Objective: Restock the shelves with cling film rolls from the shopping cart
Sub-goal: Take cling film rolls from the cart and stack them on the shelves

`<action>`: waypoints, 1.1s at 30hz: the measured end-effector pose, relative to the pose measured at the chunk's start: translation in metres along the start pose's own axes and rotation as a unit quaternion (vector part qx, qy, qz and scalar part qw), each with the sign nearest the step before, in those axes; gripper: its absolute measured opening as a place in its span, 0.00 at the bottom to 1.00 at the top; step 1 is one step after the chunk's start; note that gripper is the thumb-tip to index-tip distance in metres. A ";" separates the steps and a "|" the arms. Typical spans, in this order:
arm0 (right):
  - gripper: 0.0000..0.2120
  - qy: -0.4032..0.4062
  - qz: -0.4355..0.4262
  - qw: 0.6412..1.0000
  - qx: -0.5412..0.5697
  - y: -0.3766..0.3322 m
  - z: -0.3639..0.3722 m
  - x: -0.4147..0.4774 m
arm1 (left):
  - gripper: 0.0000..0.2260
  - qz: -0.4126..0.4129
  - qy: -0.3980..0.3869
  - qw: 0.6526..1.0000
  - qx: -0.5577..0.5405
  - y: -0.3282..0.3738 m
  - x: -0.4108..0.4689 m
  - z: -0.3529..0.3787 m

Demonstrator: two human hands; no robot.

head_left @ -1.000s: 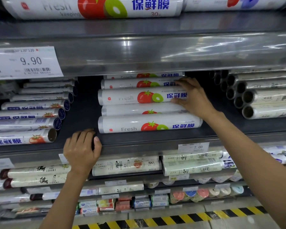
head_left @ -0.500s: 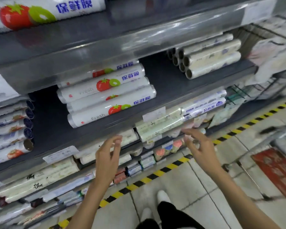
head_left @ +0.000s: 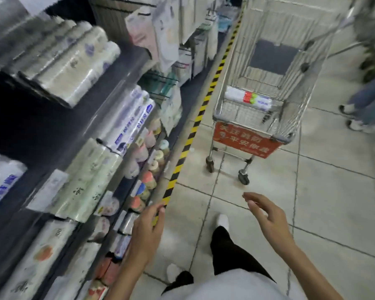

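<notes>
Rolls (head_left: 248, 98) lie in the cart (head_left: 250, 121), well ahead of both hands; left hand (head_left: 146, 231) and right hand (head_left: 268, 219) loosely spread, empty.

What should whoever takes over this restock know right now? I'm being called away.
Left hand: open, holds nothing, low beside the shelves.
Right hand: open, holds nothing, stretched out toward the shopping cart.
Cling film rolls: a small bunch lies across the cart's near end; the picture is too blurred to count them.
Done: white rolls with blue print already lie on the shelf at the far left.
Left: step to the cart, pick up the rolls and stack them on the shelf. Mind the person standing to the right of the cart.
</notes>
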State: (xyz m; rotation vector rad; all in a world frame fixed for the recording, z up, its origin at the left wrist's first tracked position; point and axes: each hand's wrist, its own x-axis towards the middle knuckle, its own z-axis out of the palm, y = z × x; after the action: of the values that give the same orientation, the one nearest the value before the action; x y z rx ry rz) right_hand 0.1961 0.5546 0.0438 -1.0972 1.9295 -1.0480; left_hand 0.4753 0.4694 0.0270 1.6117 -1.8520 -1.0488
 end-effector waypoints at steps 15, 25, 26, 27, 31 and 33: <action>0.13 0.036 0.017 0.994 -0.097 0.069 -0.176 0.171 | 0.16 0.238 -0.110 0.955 0.138 0.166 0.216 0.171; 0.15 0.040 0.029 0.993 -0.103 0.078 -0.222 0.376 | 0.14 0.322 -0.160 0.920 0.156 0.252 0.414 0.250; 0.15 0.040 0.035 0.993 -0.104 0.080 -0.222 0.404 | 0.15 0.320 -0.172 0.917 0.165 0.258 0.436 0.262; 0.16 0.041 0.034 0.993 -0.110 0.082 -0.222 0.433 | 0.15 0.319 -0.178 0.915 0.173 0.262 0.459 0.274; 0.17 0.012 0.036 0.989 -0.143 0.101 -0.205 0.563 | 0.15 0.303 -0.203 0.908 0.204 0.255 0.554 0.344; 0.16 -0.012 0.034 0.984 -0.173 0.123 -0.188 0.627 | 0.17 0.275 -0.224 0.910 0.216 0.240 0.597 0.384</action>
State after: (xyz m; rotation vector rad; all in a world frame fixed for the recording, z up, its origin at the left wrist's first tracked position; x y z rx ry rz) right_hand -0.2667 0.0927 -0.0797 -1.2125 2.1669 -0.6735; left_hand -0.0849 -0.0129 -0.0930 0.9609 -2.7892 -0.8248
